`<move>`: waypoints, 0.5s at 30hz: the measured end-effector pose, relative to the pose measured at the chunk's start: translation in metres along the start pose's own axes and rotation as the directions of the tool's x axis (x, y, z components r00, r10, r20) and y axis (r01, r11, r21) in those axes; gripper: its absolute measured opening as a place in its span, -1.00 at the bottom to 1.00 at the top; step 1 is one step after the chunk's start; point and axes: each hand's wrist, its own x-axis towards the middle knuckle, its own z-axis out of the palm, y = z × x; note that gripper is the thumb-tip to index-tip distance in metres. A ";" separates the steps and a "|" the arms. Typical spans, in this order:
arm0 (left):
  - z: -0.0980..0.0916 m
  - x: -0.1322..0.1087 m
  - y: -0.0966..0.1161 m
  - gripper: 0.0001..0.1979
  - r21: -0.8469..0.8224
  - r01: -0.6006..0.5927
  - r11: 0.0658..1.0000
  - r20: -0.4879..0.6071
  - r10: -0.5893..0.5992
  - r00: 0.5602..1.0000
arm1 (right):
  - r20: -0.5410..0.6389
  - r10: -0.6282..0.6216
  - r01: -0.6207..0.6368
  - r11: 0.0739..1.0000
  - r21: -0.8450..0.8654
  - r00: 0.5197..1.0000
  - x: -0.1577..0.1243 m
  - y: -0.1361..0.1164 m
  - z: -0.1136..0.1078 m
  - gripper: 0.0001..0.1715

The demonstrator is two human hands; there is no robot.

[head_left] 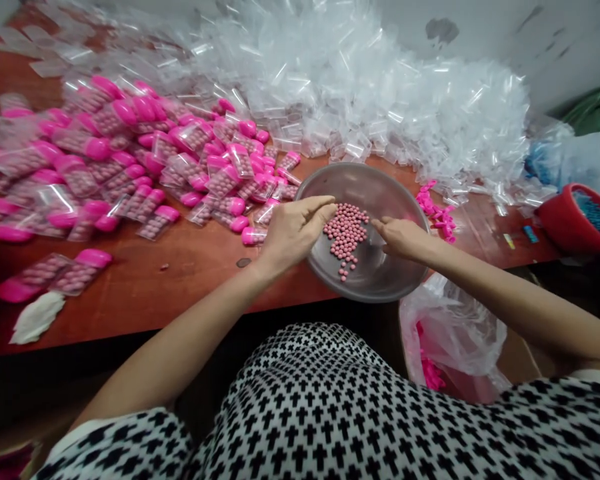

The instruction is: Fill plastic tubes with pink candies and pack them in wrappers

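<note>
My red-brown surface [145, 280] runs along a scuffed white wall [540, 53], heaped with clear plastic sleeves [380, 100]. Dozens of pink-capped tubes [153, 223] lie to the left. One steel bowl [360, 179] holds too many pink pills [346, 233] to count. My left hand [294, 233] pinches above them, though I cannot tell whether it holds any; my right hand [403, 239] is half-open and empty, just beside them.

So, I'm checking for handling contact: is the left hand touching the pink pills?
Apart. The head view shows bare metal of the steel bowl between the fingertips of the left hand and the pink pills.
</note>
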 end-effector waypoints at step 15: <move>-0.004 0.000 -0.024 -0.72 -0.024 0.025 0.999 -0.086 -0.027 0.996 | -0.258 -0.192 0.316 0.704 0.636 0.947 0.089 -0.067 0.000 -0.70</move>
